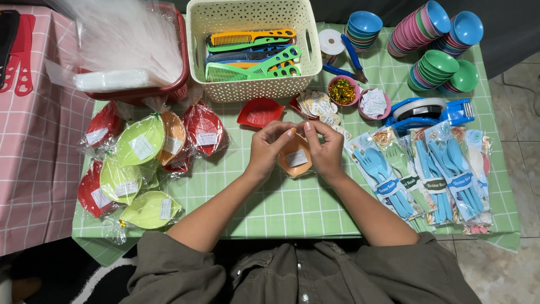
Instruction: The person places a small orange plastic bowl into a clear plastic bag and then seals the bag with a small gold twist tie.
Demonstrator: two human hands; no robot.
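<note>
Both hands, left hand point(271, 147) and right hand point(323, 147), pinch the bagged orange leaf dish point(295, 158) just above mid-surface; the slick wrap could slip, dropping it onto the red leaf dish point(260, 112) nearby.

Bare green cloth point(281, 208) lies between wrapped dishes point(135, 163) and cutlery packs point(427, 174).

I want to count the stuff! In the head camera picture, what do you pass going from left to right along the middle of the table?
Wrapped leaf-shaped dishes → left hand → orange dish held by both hands → right hand → packs of plastic cutlery.
</note>
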